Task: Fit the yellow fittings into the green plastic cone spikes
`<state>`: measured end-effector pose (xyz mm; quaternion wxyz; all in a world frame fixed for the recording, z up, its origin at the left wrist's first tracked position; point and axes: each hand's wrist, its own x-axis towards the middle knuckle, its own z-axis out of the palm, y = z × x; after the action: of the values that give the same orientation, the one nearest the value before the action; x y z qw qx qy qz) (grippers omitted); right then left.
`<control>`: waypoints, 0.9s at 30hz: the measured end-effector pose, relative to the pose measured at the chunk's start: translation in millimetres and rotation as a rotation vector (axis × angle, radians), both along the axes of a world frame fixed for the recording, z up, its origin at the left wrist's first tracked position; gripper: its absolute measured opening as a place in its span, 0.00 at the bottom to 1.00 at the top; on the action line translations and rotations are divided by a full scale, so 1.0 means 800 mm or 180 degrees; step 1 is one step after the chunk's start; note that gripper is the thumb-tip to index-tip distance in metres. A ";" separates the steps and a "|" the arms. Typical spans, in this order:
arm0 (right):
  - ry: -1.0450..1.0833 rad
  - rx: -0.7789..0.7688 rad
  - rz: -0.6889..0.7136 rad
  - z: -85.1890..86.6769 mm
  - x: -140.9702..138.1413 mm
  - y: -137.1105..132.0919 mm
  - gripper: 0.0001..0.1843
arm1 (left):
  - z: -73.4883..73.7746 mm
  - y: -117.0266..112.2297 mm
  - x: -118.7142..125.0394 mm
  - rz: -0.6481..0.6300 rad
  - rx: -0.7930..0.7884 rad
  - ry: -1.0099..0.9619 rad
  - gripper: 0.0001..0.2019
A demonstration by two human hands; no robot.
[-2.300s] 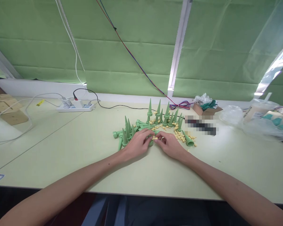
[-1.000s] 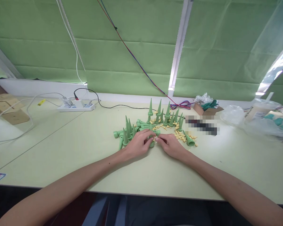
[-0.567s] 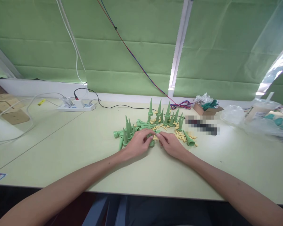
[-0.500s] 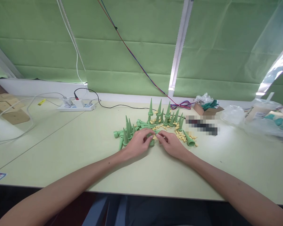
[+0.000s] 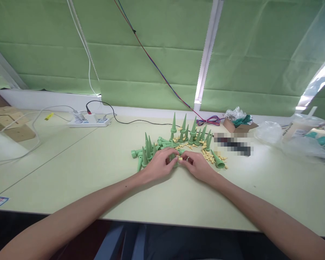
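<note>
1. Left hand [image 5: 161, 161] and right hand [image 5: 197, 164] pinch one small yellow plastic fitting [image 5: 180, 159] between them.
2. At their 12 o'clock, green watering spikes [image 5: 173, 127] stand upright.
3. At 3 o'clock, loose yellow fittings [image 5: 207, 156] lie scattered.
4. At 10 o'clock, a white power strip [image 5: 88, 124].

One small yellow piece [image 5: 180, 159], partly hidden, is between the fingers [image 5: 172, 151] below the frame centre; green pointed cones [image 5: 173, 124] stand or lie nearby, with yellow pieces [image 5: 208, 156] scattered among them
</note>
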<state>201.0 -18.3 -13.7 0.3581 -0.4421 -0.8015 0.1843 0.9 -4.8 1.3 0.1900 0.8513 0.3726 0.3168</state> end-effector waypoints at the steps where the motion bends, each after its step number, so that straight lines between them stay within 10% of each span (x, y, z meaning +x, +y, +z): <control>1: -0.0012 0.0019 0.0025 -0.001 0.001 0.000 0.08 | 0.000 0.001 0.000 -0.0031 -0.0007 0.0001 0.11; 27: -0.0177 0.0617 0.0398 -0.017 0.007 0.008 0.10 | 0.006 0.001 0.001 -0.0130 -0.0624 -0.0262 0.13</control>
<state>207.0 -12.1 -27.4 0.3646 -0.3595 -0.8512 0.1156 1.7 -3.8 5.8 0.2939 0.8223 0.3763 0.3097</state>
